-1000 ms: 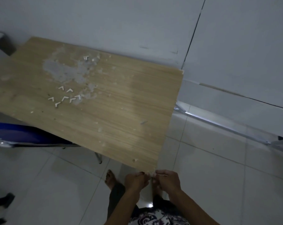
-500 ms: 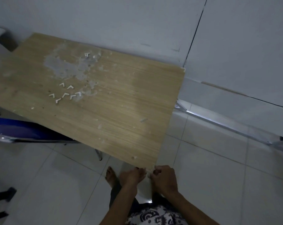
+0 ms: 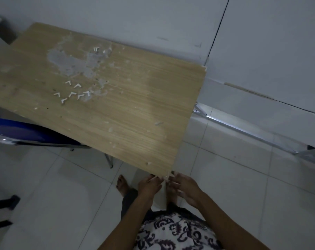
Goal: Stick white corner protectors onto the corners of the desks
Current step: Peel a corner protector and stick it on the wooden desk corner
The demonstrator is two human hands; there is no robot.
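- Worktop [image 3: 135, 109]: near corner between both hands
- Left hand [image 3: 150, 185], right hand [image 3: 184, 186]: fingers pinched at corner; held protector too small to confirm
- Spare corner protectors [image 3: 71, 92]: 6-odd, mid-worktop, far beyond hands

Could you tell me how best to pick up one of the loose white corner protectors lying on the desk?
Judging by its flat V shape, pinch one arm of a corner protector by its edges, coming straight down from above, as it lies flat on the desk.

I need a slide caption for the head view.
Both hands work at the wooden desk's near corner; spare white protectors lie on top.
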